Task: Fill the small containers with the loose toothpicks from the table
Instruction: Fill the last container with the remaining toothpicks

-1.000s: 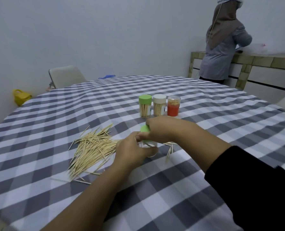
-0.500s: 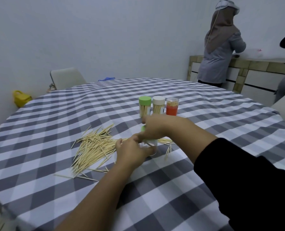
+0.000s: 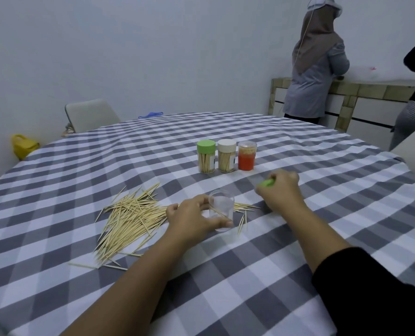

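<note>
Many loose toothpicks lie in a heap on the checked worktop, to the left of a clear open cup that stands upright near the middle. A few more toothpicks stick out on the cup's right side, partly hidden behind it. One toothpick seems to lean inside the cup, though the clear wall makes it hard to tell whether it is inside or behind.

The left hand holds the cup, its grip narrow, with the thumb at the near base and the fingers round the far side; most of the fingers are hidden by the cup. The right hand, well to the right of the cup, has its grip closed round a green lid, of which only a sliver shows between the fingers.

Further back stand three jars in a row, touching or nearly so: a green-capped jar and a white-capped jar, both full of upright toothpicks, and an orange jar with a clear top, its contents blurred.

Beyond the worktop are a pale chair, a yellow bag and two standing people, one cut off at the right edge.
</note>
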A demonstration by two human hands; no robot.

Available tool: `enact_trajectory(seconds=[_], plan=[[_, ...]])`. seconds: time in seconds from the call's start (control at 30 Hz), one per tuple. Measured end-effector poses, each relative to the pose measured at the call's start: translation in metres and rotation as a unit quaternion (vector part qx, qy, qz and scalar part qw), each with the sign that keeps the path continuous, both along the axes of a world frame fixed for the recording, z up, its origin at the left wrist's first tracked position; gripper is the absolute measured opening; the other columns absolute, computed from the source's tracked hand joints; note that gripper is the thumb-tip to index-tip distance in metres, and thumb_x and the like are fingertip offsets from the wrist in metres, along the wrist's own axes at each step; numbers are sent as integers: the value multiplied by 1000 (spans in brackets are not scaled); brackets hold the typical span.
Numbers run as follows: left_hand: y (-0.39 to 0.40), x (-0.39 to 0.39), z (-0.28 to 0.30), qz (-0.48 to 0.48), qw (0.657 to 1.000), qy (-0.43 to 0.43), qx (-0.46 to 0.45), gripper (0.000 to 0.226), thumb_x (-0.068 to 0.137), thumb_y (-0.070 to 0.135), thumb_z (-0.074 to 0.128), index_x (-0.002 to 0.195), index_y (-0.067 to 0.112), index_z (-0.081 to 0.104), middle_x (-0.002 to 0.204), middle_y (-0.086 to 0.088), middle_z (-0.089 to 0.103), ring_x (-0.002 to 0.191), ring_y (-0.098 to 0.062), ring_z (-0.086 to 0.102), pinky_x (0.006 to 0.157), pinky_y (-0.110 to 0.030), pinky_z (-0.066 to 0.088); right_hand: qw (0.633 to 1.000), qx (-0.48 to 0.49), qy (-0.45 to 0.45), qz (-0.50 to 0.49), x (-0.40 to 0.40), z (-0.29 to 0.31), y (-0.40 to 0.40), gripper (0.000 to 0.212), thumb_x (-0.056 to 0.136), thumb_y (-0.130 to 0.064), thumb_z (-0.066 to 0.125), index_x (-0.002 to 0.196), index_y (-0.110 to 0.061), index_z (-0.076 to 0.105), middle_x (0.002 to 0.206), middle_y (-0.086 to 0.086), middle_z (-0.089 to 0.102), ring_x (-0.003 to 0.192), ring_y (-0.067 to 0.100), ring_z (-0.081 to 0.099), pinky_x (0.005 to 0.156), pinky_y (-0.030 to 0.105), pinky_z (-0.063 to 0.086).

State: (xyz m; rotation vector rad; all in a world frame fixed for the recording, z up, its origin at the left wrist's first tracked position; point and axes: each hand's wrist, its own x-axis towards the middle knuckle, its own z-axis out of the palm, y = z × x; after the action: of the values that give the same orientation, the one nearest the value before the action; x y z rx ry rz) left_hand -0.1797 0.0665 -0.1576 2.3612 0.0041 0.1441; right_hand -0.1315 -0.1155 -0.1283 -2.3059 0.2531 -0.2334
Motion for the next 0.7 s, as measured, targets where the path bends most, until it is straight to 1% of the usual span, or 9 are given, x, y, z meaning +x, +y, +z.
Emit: enact_trajectory(seconds=[0.07, 0.17, 0.23, 0.27, 0.33, 0.43, 0.57, 0.63, 0.7], plan=[[-5, 2, 0, -6, 1000, 2, 4, 60, 67, 56, 75, 119, 37, 52, 118, 17, 58, 98, -6, 21, 99, -36, 22, 999, 0, 21, -36, 0, -20, -11, 30, 86, -22, 66, 111, -13, 52, 130, 9, 33, 72, 13, 44, 74, 28, 38], [-12, 9, 0, -11, 1000, 9, 13, 63, 64, 59, 76, 119, 38, 52, 121, 17, 58, 101, -8, 21, 91, -31, 22, 999, -35, 25, -32, 2, -30, -16, 38, 83, -31, 69, 116, -20, 53, 134, 8, 35, 104, 24, 48, 91, 35, 40], [-14, 12, 1, -16, 999, 11, 27, 65, 64, 60, 75, 121, 38, 52, 123, 16, 58, 107, -10, 26, 89, -31, 21, 998, -52, -23, -5, -3, -28, -15, 46, 84, -40, 65, 126, -27, 49, 138, 4, 35, 123, 24, 38, 101, 41, 32], [-15, 14, 1, -20, 999, 10, 33, 65, 64, 61, 75, 121, 39, 51, 124, 16, 58, 113, -13, 29, 88, -31, 20, 997, -38, -55, 29, -7, -24, -13, 49, 85, -45, 62, 128, -30, 47, 137, 1, 37, 126, 22, 34, 102, 43, 30], [-13, 16, -1, -24, 999, 5, 46, 65, 64, 63, 73, 121, 41, 51, 125, 15, 57, 123, -17, 33, 88, -31, 19, 988, 23, -92, 126, -19, -18, -8, 56, 83, -53, 60, 132, -34, 44, 126, -8, 41, 122, 14, 32, 104, 43, 28], [-11, 23, -5, -29, 996, -25, 85, 68, 63, 69, 69, 123, 42, 54, 127, 16, 56, 126, -15, 39, 91, -34, 21, 979, 7, -45, 201, -29, -18, 4, 67, 74, -61, 65, 133, -40, 43, 104, -23, 37, 111, 5, 26, 103, 39, 28], [-15, 30, -7, -30, 992, -51, 110, 69, 66, 69, 66, 129, 43, 50, 130, 16, 55, 128, -12, 40, 100, -38, 21, 981, 19, -55, 184, -21, -27, 11, 60, 67, -68, 65, 118, -38, 58, 117, -12, 49, 119, 11, 36, 105, 42, 32], [-22, 32, -10, -39, 993, -47, 101, 85, 65, 73, 64, 139, 38, 40, 132, 16, 53, 129, -10, 40, 108, -39, 16, 987, 34, -86, 133, -19, -24, 9, 53, 76, -62, 62, 120, -33, 58, 112, -12, 50, 114, 11, 36, 103, 44, 32], [-32, 35, -12, -49, 991, -26, 123, 101, 64, 79, 58, 146, 28, 29, 137, 11, 49, 132, -13, 38, 116, -43, 9, 989, 54, -113, 73, -18, -19, 4, 54, 81, -56, 60, 126, -27, 55, 111, -7, 50, 112, 14, 38, 102, 46, 36]])
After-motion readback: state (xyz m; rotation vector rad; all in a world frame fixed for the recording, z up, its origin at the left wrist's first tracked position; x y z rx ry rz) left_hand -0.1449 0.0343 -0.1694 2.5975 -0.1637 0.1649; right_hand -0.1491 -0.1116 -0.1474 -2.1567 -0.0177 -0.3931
